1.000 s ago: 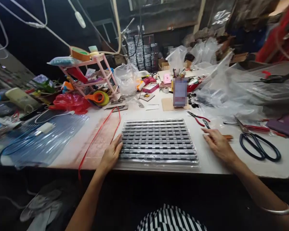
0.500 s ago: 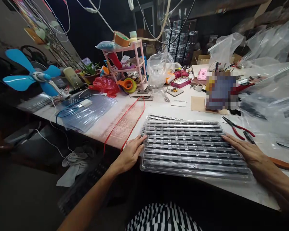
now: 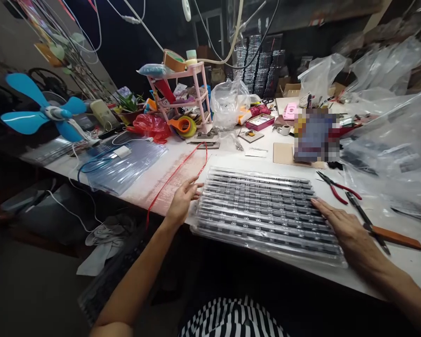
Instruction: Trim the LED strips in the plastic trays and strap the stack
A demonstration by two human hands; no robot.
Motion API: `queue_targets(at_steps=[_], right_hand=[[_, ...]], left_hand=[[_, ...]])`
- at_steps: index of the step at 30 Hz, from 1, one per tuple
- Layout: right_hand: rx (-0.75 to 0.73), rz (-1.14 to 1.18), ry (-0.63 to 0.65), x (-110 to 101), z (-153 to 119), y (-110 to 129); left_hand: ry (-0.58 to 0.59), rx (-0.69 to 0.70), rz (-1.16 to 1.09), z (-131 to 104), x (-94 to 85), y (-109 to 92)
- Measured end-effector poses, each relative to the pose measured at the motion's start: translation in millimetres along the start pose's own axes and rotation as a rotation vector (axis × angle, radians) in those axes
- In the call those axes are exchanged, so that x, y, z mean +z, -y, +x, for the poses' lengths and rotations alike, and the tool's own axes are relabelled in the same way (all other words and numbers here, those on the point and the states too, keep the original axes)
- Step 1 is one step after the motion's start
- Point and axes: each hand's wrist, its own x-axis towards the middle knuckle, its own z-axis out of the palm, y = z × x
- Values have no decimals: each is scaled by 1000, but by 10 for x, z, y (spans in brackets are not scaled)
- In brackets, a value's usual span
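Note:
A clear plastic tray (image 3: 263, 210) with rows of dark strips lies at the front edge of the white table. Other clear layers show at its edges, so it seems to rest on a stack. My left hand (image 3: 182, 199) is beside the tray's left edge, fingers apart and holding nothing. Along the right edge lies my right hand (image 3: 340, 227), its fingers stretched out and touching the tray's rim. The right thumb is hidden. A loop of red cord (image 3: 171, 177) lies just beyond my left hand.
Red-handled pliers (image 3: 338, 187) and an orange-handled tool (image 3: 396, 236) lie to the right. Clear bags (image 3: 389, 140) fill the far right. A pink rack (image 3: 198, 93) stands at the back. On the left are plastic sheets (image 3: 126, 164) and a blue fan (image 3: 56, 112).
The tray has come down and lines up with the layers under it. My left fingers have left its edge and spread. My right hand stays at the right edge.

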Motion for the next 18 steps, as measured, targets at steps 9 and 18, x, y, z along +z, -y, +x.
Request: queue_targets(at_steps=[9,18], right_hand=[[-2,-6,-47,49,-8,7],[13,20,-56,100,-24,-32]], left_hand=[[107,-62,7,393,37,12],[93,12,33,471,37,77]])
